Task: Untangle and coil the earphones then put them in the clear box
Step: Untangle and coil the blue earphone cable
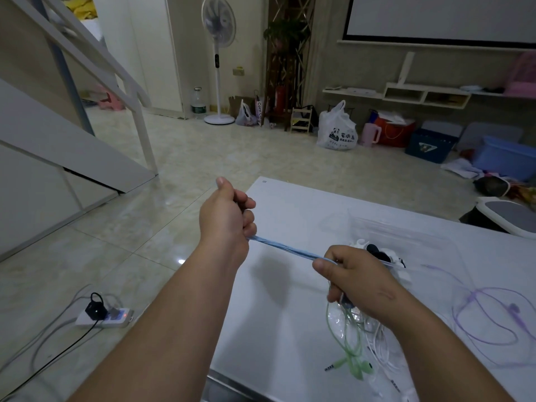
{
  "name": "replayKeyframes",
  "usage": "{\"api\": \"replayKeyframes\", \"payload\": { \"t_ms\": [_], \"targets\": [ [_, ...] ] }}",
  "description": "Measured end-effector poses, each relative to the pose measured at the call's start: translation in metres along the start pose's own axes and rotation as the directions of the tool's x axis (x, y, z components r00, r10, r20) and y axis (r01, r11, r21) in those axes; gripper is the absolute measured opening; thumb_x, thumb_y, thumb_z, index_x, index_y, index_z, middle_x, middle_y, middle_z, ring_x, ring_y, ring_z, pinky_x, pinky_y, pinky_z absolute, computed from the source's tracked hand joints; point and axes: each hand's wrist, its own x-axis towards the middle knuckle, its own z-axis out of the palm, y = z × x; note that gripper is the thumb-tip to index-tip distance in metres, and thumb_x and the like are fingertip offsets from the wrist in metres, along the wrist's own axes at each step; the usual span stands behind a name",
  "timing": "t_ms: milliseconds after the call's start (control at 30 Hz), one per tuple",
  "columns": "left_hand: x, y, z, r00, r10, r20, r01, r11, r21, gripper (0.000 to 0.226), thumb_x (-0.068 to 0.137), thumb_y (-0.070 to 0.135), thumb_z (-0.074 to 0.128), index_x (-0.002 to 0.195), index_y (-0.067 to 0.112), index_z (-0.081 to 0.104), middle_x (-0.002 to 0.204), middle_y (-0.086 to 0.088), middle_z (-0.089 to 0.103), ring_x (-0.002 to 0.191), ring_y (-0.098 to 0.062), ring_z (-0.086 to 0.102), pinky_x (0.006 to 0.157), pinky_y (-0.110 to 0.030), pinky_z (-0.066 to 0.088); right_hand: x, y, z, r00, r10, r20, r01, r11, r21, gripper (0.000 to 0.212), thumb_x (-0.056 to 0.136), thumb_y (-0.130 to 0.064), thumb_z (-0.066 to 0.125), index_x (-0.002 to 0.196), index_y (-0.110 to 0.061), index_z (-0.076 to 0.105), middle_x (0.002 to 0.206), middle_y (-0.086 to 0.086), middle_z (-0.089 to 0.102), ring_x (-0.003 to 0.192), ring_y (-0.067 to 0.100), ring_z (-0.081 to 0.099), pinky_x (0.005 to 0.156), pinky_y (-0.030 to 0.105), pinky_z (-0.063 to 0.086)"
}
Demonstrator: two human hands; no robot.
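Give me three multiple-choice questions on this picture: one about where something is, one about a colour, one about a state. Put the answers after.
1. Where do the purple earphones lie?
A) on the white table, right of the right hand
B) on the floor
C) in the left hand

2. What colour is the cable stretched between the hands?
A) red
B) blue
C) black

3. What is the left hand doing?
A) lying flat on the table
B) gripping the cable
C) hanging empty

Answers:
1 A, since the purple loops rest on the tabletop.
2 B, since the taut strand is pale blue.
3 B, since its fingers curl round the cable's end.
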Motion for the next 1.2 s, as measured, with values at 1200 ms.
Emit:
{"api": "replayKeyframes", "payload": {
  "t_ms": [1200],
  "targets": [
    [-0.025, -0.010, 0.010, 0.809, -0.391, 0.440, -0.051, 0.698, 0.714, 0.023, 0.072, 0.023, 0.040, 0.053, 0.018, 0.030, 0.056, -0.001, 0.021, 0.056, -0.019, 0.009, 0.049, -0.025, 0.007, -0.004, -0.018, 0.009, 0.951, -0.010, -0.310, 0.103, 0.952, 0.286, 0.015, 0.090, -0.042, 0.061, 0.084, -0.030, 0.068, 0.053, -0.015, 0.049, 0.049, 0.004, 0.041, 0.054, 0.024, 0.031]
  ]
}}
